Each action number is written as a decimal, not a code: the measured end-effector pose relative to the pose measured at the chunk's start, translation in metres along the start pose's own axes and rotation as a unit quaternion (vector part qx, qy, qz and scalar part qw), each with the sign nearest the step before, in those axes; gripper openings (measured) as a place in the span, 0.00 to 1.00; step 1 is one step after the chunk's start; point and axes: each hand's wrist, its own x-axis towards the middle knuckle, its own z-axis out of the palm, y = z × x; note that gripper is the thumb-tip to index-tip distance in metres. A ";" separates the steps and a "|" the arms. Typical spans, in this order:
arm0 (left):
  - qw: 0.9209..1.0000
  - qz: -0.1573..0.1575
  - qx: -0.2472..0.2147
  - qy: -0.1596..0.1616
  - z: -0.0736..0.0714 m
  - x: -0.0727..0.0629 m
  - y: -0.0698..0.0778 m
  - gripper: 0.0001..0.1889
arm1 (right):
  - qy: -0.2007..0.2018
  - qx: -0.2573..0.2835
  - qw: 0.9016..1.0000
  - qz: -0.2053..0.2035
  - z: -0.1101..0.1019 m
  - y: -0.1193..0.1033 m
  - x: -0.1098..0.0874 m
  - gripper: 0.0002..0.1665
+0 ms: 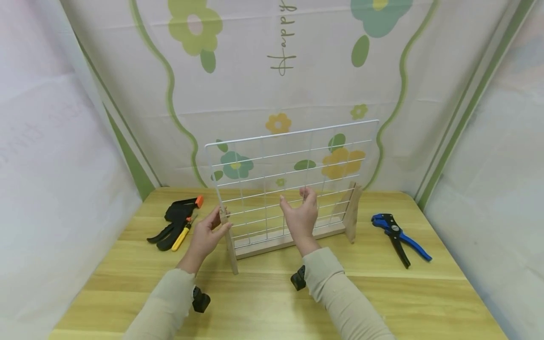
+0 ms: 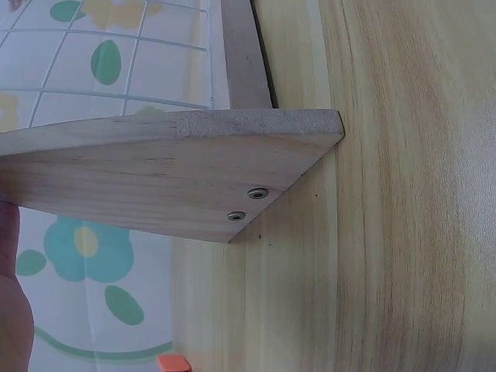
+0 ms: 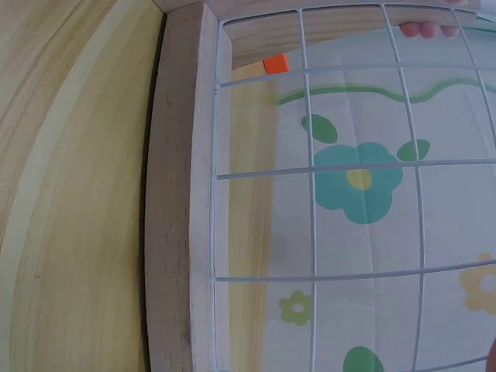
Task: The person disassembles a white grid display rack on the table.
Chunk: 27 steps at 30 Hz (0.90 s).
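Observation:
A white wire grid panel (image 1: 286,177) stands upright in a wooden stand, its lower edge along the base bar (image 1: 265,248). My left hand (image 1: 206,238) pinches the upper part of the left wooden side piece (image 1: 231,250), thumb in front. In the left wrist view, two metal screw heads show on that side piece (image 2: 178,174). My right hand (image 1: 301,219) is at the middle of the grid, thumb and fingers spread apart, fingertips close to the wires. The right wooden side piece (image 1: 352,212) holds the other end. The right wrist view shows the grid wires (image 3: 313,225) beside the base bar (image 3: 177,201).
Left on the wooden table (image 1: 263,302) lie a black tool with an orange tip (image 1: 176,219) and a yellow-handled screwdriver (image 1: 182,237). Blue and black wire-stripping pliers (image 1: 397,236) lie to the right. A flower-printed cloth (image 1: 255,94) hangs behind, with pale cloth walls on both sides.

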 end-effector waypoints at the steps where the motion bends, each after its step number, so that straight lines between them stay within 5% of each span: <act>1: 1.000 0.000 0.000 -0.001 0.000 0.000 0.001 0.25 | 0.001 0.003 1.000 0.004 0.000 0.000 0.001 0.33; 27: 0.999 -0.031 -0.030 -0.019 -0.002 0.001 -0.002 0.29 | 0.021 0.031 0.996 0.081 -0.002 -0.015 0.009 0.30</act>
